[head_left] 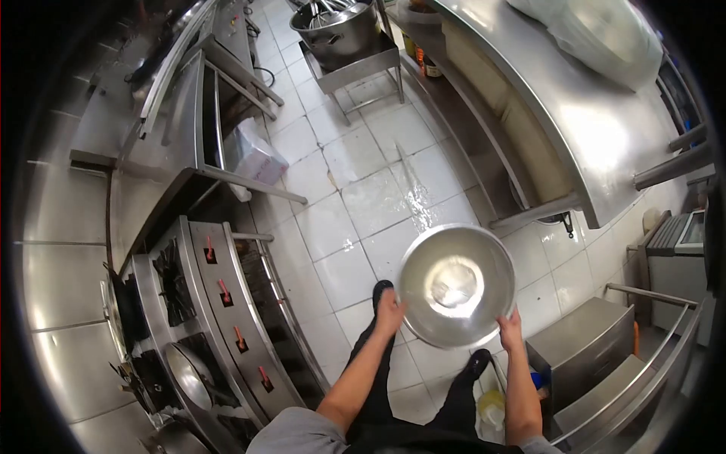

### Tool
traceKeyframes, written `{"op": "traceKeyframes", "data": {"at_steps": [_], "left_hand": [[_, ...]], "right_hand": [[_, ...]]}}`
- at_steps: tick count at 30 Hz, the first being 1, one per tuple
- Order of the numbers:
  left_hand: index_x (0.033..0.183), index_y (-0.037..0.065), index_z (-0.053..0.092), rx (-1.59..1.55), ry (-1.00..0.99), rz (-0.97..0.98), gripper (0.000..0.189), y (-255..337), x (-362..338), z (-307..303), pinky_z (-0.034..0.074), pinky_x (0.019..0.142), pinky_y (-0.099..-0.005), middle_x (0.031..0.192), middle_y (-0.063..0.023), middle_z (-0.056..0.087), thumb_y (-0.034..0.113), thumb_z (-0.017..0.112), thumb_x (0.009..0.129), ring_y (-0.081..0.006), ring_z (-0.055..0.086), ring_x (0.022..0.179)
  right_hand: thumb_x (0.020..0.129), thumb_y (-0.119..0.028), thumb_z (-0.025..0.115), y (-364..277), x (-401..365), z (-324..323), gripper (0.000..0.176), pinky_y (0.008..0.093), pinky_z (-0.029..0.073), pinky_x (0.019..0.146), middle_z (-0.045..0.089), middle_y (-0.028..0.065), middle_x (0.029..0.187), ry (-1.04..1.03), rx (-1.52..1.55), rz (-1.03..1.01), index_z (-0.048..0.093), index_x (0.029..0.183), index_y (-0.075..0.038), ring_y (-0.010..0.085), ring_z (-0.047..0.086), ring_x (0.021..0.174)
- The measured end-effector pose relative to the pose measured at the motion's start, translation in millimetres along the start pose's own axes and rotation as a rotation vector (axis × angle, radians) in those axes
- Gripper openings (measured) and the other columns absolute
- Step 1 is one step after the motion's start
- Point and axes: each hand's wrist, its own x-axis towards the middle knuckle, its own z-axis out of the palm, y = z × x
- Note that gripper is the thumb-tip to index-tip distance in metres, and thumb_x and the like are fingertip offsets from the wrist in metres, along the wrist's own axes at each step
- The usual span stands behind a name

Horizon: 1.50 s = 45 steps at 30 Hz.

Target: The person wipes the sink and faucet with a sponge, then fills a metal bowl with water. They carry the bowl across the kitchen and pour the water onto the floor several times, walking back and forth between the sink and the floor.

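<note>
Steel bowl [456, 284]: we hold it up in front of us, over the floor and resting on nothing. Its inside faces us and looks empty and clean, with glare in the middle.
Left grip: our left hand [389, 310] is closed on the bowl's left rim, fingers wrapped over the edge.
Right grip: our right hand [513, 331] is clamped on the lower right rim, so both hands carry the bowl between them.
Feet: our dark shoes [382, 291] stand on the tiles just below the bowl, and a yellow tub [491, 408] sits on the floor beside the right one.
Left side: a stove [227, 303] with red knobs runs along us, and a pan [189, 374] sits on its near burner.
Right side: a low steel cabinet [582, 352] stands close to our right arm.
Floor [355, 197]: pale tiles, wet and shiny in the aisle ahead. A white box [257, 155] lies further up on the left.
Desk [605, 136]: a long steel desk curves away on the right, with a clear plastic bag [597, 34] lying at its far part.
Far end: a big pot [336, 30] sits on a low stand [355, 72] across the aisle.
Stage: we judge the bowl to be picked up and in mid-carry. It is not yet set down on the desk, stove or stand, and nothing has been put in it.
</note>
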Motion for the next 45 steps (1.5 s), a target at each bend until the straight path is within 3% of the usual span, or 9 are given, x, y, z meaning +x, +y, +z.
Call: {"op": "traceKeyframes", "data": {"at_steps": [8,10,14,21,26,27,31,36,45], "left_hand": [[0.125,0.002,0.048,0.006,-0.708,-0.805,0.054,-20.9,-192.5,213.7,0.048,0.092,-0.0448,0.115,-0.0265,0.059,0.022,0.065,0.078,-0.0409,0.06,0.103],[0.108,-0.004,0.056,0.116,-0.675,-0.759,0.041,3.1,-200.8,226.7,0.055,0.073,-0.045,0.105,-0.0253,0.063,0.022,0.064,0.078,-0.0366,0.063,0.1],[0.125,0.001,0.048,-0.025,-0.859,-0.881,0.048,-40.9,-141.1,235.2,0.047,0.093,-0.0453,0.122,-0.0257,0.056,0.024,0.059,0.084,-0.0404,0.056,0.112],[0.079,0.004,0.052,-0.604,-0.503,-0.727,0.012,-219.5,253.3,-0.9,0.037,0.052,-0.039,0.071,-0.0127,0.049,0.015,0.053,0.084,-0.0255,0.047,0.059],[0.059,0.007,0.046,-0.759,-0.462,-0.738,0.026,-136.7,328.4,-125.4,0.028,0.033,-0.0373,0.048,-0.0075,0.039,0.013,0.053,0.083,-0.0196,0.037,0.035],[0.058,0.008,0.046,-0.517,-0.565,-0.247,0.029,-150.7,322.0,-123.3,0.029,0.034,-0.0367,0.048,-0.0064,0.04,0.018,0.052,0.085,-0.0189,0.038,0.035],[0.069,0.008,0.056,-0.527,-0.595,-0.531,0.018,-94.2,225.5,-103.2,0.036,0.038,-0.0346,0.056,-0.0035,0.049,0.018,0.059,0.084,-0.0145,0.05,0.048],[0.111,-0.002,0.054,-0.641,-0.434,-0.776,0.031,55.5,64.3,-115.3,0.051,0.041,-0.0348,0.082,-0.0117,0.063,0.011,0.062,0.084,-0.0207,0.063,0.061],[0.125,-0.001,0.048,-0.225,-1.322,-0.175,0.04,318.1,-132.7,-7.2,0.055,0.049,-0.0285,0.089,-0.0142,0.065,0.019,0.056,0.091,-0.0196,0.065,0.059]], "right_hand": [[0.073,0.004,0.045,-57.7,-162.0,-149.5,0.064,0.0325,0.042,0.097,0.056,0.0105,0.123,0.175,-0.164,0.27,0.039,0.137,-0.001,0.0223,0.054,0.112],[0.072,0.003,0.043,-81.2,-149.7,-144.0,0.065,0.0321,0.041,0.098,0.055,0.0104,0.125,0.106,-0.179,0.278,0.039,0.137,-0.001,0.0227,0.053,0.114],[0.079,-0.01,0.049,-60.9,-18.9,-118.4,0.051,0.0376,0.046,0.089,0.059,0.0211,0.115,0.015,-1.087,0.231,0.048,0.13,-0.001,0.0282,0.057,0.108],[0.084,-0.02,0.049,-188.7,360.5,426.6,0.028,0.0439,0.052,0.075,0.067,0.0194,0.094,-0.701,-1.823,-0.697,0.068,0.082,0.0,0.0359,0.064,0.085],[0.074,-0.015,0.057,-316.7,324.0,537.6,0.031,0.0517,0.048,0.085,0.064,0.0179,0.114,-0.5,-1.682,-0.404,0.07,0.1,-0.004,0.0403,0.059,0.106],[0.075,-0.016,0.057,-320.4,311.8,522.4,0.032,0.0542,0.046,0.086,0.063,0.0181,0.117,-0.491,-1.656,-0.476,0.069,0.101,-0.004,0.0419,0.058,0.108],[0.083,-0.037,0.06,-354.4,189.4,387.2,0.055,0.0463,0.044,0.095,0.057,0.0289,0.117,-0.316,-1.485,-0.386,0.056,0.114,0.008,0.0426,0.055,0.11],[0.075,-0.016,0.06,-323.5,-0.1,155.1,0.073,0.04,0.041,0.099,0.055,0.0222,0.121,-0.15,-0.796,-0.31,0.032,0.141,-0.001,0.0333,0.053,0.114],[0.07,0.002,0.056,-276.2,-389.5,-151.8,0.069,0.0302,0.042,0.094,0.056,0.0089,0.122,0.415,0.107,-0.073,0.04,0.136,-0.003,0.0189,0.054,0.108]]}}
